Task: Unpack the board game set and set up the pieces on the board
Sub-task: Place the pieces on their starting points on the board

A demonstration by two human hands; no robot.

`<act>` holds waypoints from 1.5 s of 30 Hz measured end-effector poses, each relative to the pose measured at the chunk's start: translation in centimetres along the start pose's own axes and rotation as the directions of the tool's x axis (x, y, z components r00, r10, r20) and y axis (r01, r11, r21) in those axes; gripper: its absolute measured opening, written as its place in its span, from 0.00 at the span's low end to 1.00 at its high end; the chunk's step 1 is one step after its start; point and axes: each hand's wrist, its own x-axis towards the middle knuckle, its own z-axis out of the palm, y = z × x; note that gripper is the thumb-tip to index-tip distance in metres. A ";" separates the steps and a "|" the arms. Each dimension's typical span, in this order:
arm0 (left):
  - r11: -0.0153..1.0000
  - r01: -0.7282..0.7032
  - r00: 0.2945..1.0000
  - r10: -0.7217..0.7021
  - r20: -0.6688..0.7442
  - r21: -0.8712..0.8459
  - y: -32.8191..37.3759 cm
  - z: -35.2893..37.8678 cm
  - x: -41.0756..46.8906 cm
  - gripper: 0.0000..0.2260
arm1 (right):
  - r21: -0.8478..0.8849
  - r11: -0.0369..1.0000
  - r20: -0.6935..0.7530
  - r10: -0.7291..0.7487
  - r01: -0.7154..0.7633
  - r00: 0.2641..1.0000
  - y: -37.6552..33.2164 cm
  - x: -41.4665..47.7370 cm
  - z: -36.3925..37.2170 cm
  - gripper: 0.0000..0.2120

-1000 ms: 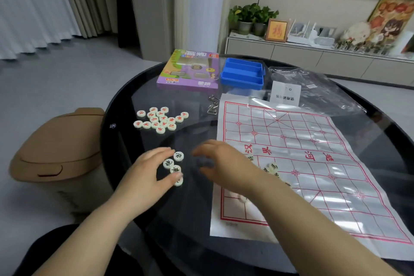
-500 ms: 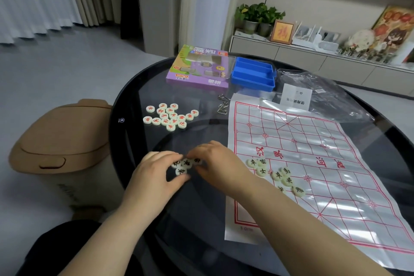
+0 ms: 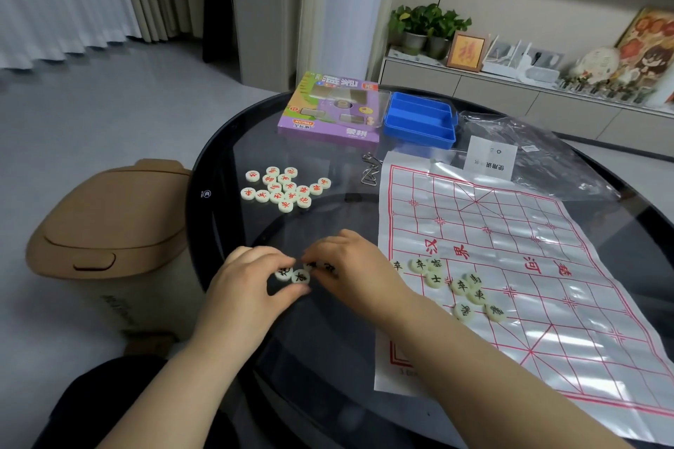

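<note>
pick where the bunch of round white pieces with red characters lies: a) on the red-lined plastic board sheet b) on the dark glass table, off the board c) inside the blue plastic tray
b: the round white pieces with red characters sit bunched on the dark glass table, left of the red-lined plastic board sheet.

Left hand [image 3: 251,282] and right hand [image 3: 352,266] around black-lettered pieces [image 3: 301,277] on table [image 3: 328,357] beside board [image 3: 510,230]

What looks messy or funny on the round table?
The white plastic board sheet with red grid lines lies creased and skewed on the round glass table. Pale round pieces with black characters lie jumbled on it, not lined up; the red-character pieces sit heaped on the glass.
</note>
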 end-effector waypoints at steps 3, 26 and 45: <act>1.000 -0.002 1.000 0.003 0.027 -0.012 -0.2 -0.3 0.3 0.15 | -0.007 1.000 -0.018 0.002 -0.002 1.000 -0.2 0.0 -0.4 0.12; 0.990 -0.087 0.957 0.113 0.268 -0.107 1.8 -0.3 1.3 0.11 | 0.090 0.881 -0.172 0.473 -0.465 0.864 7.6 -9.1 -7.6 0.12; 0.957 -0.266 0.781 0.284 0.556 -0.115 14.2 8.9 1.1 0.14 | 0.338 0.816 -0.182 0.545 -0.469 0.818 10.9 -13.2 -7.0 0.15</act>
